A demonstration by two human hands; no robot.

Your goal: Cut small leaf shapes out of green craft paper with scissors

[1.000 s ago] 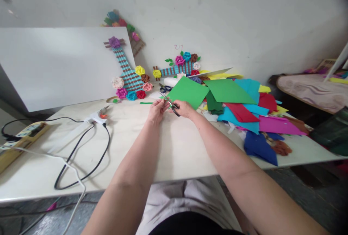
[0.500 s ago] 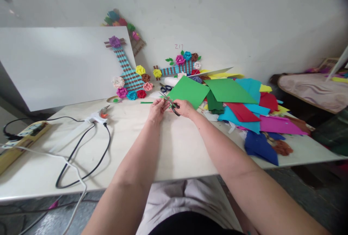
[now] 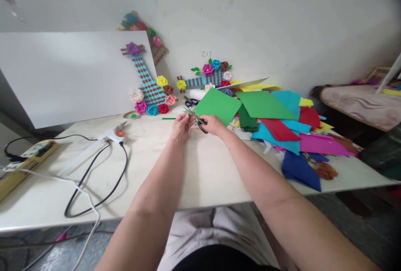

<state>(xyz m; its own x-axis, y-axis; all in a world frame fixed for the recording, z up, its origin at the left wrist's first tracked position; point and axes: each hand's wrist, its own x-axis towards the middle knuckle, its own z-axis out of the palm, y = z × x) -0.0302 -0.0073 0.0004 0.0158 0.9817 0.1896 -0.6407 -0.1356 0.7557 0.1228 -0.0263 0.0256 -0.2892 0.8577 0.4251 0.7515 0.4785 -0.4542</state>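
Note:
My right hand (image 3: 212, 125) is closed around the dark handles of a pair of scissors (image 3: 203, 126), whose metal blades point up and left to my other hand. Close beside the blades, my left hand (image 3: 182, 125) has its fingers pinched together; what they hold is too small and covered to make out. Just behind both hands lies a green sheet (image 3: 216, 106). A thin green strip (image 3: 168, 118) rests on the table to the left of my left hand. A second pair of scissors (image 3: 191, 102) with dark blue handles lies beyond.
A white glue gun (image 3: 113, 134) with a looping black cord lies left, near a power strip (image 3: 28, 162). Coloured sheets (image 3: 278, 129) are heaped on the right. A flower-trimmed guitar shape (image 3: 147, 80) leans on a white board (image 3: 69, 74); a similar smaller one (image 3: 203, 80) stands by the wall.

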